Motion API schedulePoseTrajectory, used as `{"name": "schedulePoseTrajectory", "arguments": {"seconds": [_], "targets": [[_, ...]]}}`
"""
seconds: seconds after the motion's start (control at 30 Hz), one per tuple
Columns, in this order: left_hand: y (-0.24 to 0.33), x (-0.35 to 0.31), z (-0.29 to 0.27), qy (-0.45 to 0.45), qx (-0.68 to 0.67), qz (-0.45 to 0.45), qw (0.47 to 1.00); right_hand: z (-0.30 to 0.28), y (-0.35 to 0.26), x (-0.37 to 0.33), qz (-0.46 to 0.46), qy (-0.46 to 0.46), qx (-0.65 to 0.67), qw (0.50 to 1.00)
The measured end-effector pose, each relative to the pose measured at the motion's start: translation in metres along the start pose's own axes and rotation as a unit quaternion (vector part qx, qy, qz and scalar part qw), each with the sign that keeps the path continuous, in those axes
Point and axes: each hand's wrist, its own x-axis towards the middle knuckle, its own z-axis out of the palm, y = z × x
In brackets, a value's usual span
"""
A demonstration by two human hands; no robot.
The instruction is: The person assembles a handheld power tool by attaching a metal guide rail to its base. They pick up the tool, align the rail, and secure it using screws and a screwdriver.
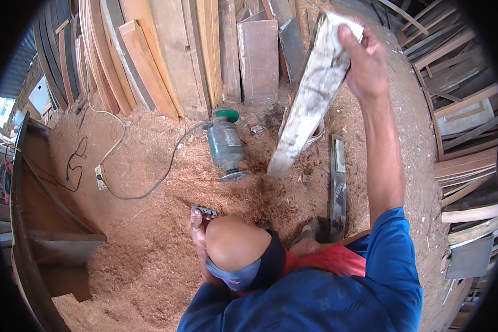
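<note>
Right up close, at six o'clock from the middle of the view, it's the blue shirt (321,299), with the bent knee (235,243) just above. At half past seven, there's the left hand (199,226) beside that knee, closed around a small dark object (205,211) with a pale face; the knee hides some of the fingers. Over to half past three, a long dark bar (337,205) lies on the shavings, a paler strip along its upper end, and a foot (307,239) is near its lower end. Just off centre at half past ten sits a green-and-grey power tool (226,145), its disc toward six o'clock, its cable (141,197) looping out to a socket block (100,177) at nine. Now to one o'clock: the whitish, dark-stained board (315,91) is slanted, and the right hand (367,58) grips its top end, thumb across the face. At eight, a brown wooden piece (55,205) curves along the edge. Farthest out, planks (169,52) lean from eleven to twelve, and stacked timber (465,160) lines three o'clock.
</note>
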Motion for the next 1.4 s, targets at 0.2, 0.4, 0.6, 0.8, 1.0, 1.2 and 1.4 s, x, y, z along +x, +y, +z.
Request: {"name": "schedulePoseTrajectory", "arguments": {"seconds": [0.2, 0.4, 0.6, 0.8, 1.0, 1.2, 1.4], "targets": [[0.007, 0.026, -0.013, 0.018, -0.015, 0.005, 1.000, 0.031, 0.031, 0.090, -0.117, -0.083, 0.087, 0.986], [0.004, 0.048, -0.022, -0.014, -0.016, -0.013, 1.000, 0.065, 0.077, 0.150, -0.116, -0.068, 0.060, 0.989], [0.008, 0.060, -0.043, 0.006, 0.020, -0.016, 1.000, 0.113, 0.140, 0.180, -0.162, -0.041, -0.017, 0.986], [0.027, 0.076, -0.046, 0.018, 0.034, -0.018, 0.999, 0.154, 0.197, 0.214, -0.174, 0.040, -0.116, 0.977], [0.021, 0.106, -0.026, -0.011, 0.033, -0.031, 0.999, 0.182, 0.269, 0.212, -0.190, 0.059, -0.349, 0.916], [0.018, 0.109, -0.030, 0.008, 0.035, -0.034, 0.999, 0.215, 0.230, 0.226, 0.050, -0.043, -0.551, 0.832], [0.011, 0.115, -0.031, -0.003, 0.045, -0.042, 0.998, 0.152, 0.329, 0.269, -0.244, -0.066, -0.565, 0.786]]}}
